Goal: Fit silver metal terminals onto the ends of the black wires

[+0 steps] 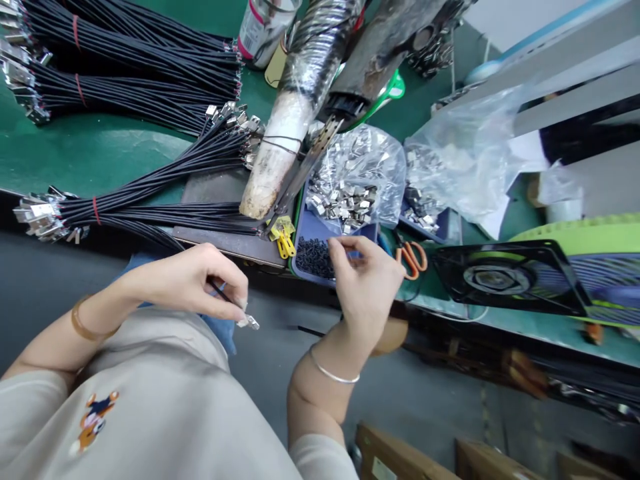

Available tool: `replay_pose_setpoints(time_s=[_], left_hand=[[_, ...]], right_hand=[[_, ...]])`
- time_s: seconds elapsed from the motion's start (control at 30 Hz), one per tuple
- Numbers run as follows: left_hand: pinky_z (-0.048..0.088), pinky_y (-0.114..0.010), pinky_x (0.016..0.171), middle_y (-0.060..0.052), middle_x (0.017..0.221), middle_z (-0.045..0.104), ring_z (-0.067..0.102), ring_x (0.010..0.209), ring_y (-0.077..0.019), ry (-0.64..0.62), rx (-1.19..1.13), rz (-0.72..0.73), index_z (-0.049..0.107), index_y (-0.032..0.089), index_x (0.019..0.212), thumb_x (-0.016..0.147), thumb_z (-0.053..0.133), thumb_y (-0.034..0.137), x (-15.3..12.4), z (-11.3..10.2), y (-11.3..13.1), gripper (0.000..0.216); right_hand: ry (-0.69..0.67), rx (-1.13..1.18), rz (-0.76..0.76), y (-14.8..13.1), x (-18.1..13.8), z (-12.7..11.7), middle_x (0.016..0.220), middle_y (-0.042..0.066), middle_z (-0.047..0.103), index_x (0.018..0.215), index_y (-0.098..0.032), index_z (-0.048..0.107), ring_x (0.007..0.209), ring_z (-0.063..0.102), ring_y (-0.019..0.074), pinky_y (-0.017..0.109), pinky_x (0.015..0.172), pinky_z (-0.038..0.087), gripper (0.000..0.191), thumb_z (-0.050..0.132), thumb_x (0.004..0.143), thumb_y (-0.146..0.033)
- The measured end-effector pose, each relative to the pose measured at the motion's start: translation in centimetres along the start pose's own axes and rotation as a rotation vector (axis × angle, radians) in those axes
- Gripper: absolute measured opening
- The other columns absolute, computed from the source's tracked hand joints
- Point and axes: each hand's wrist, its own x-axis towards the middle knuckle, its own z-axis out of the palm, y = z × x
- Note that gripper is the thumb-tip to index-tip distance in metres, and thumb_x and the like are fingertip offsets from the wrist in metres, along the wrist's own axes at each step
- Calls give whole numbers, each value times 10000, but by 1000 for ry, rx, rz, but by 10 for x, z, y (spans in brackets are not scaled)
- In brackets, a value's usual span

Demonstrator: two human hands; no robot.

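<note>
My left hand (207,283) is closed around a black cable whose end carries a small silver metal connector (251,323), sticking out past the fingertips. Thumb and forefinger of my right hand (367,280) are pinched together at the edge of a blue tray (327,281). Whatever lies between those fingertips is too small or hidden to name. Small black pieces (314,257) fill the front of the tray beside that hand. Behind them, silver metal shells (347,203) lie in a clear plastic bag in the same tray.
Bundles of black cables (165,157) with silver ends lie at the left. A wrapped duct (295,107) hangs down over the bench near a soldering-type metal arm (310,163). Yellow clips (283,237), orange-handled scissors (412,260) and a black fan (510,277) sit along the front edge.
</note>
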Motion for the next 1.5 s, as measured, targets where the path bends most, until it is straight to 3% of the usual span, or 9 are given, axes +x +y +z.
replay_pose_setpoints(time_s=[0.17,0.23,0.33,0.47,0.57,0.67,0.77,0.93,1.5], left_hand=[[293,-256,532,1,608,600,470,531,-106,92,587,50,570,154,635,856,588,56,10,14,7,242],[276,-244,530,23,569,534,420,512,-93,167,508,13,549,153,631,857,587,81,15,19,-2,239],[271,-203,502,63,533,427,342,490,-65,392,112,-93,558,152,654,857,613,219,22,22,-18,221],[271,-180,467,56,554,450,354,480,-50,582,-248,-205,588,139,704,756,652,321,27,22,-29,199],[261,-172,456,64,529,423,339,462,-40,652,-303,-192,565,143,668,708,630,286,29,24,-30,162],[255,-162,458,61,530,421,327,469,-32,703,-281,-174,559,140,648,697,632,274,31,27,-31,160],[284,-160,475,53,553,441,349,490,-35,722,-249,-162,561,139,662,699,633,267,33,30,-33,151],[268,-169,464,57,559,431,334,486,-35,699,-229,-173,547,143,678,706,624,265,33,30,-32,146],[337,-180,494,57,573,478,384,505,-50,639,-217,-172,568,152,655,692,662,231,32,28,-29,128]], right_hand=[[-295,-14,107,25,36,8,658,30,669,703,-176,677,503,447,110,277,559,344,324,652,684,-499],[-386,51,132,26,42,9,643,14,643,697,-168,664,479,416,89,259,524,304,325,657,646,-489],[-424,96,121,22,40,8,620,-8,601,681,-168,638,458,359,65,247,497,256,301,648,638,-466],[-143,139,82,6,20,6,551,-52,516,693,-194,598,441,315,62,237,476,242,217,626,712,-408],[140,352,30,-14,-2,7,674,-6,627,726,-206,582,533,498,94,221,496,336,169,644,763,-359],[110,583,32,-34,-26,15,709,-6,666,767,-203,641,599,580,107,211,519,394,138,714,761,-319],[-52,650,77,-46,-45,30,782,5,716,789,-195,695,526,526,79,216,480,368,120,719,783,-313],[-72,590,47,-52,-54,52,760,16,731,794,-201,707,619,616,133,273,610,478,219,615,904,-366],[-125,503,-72,-57,-50,48,632,-21,631,681,-200,631,548,511,104,252,576,435,284,609,909,-368]])
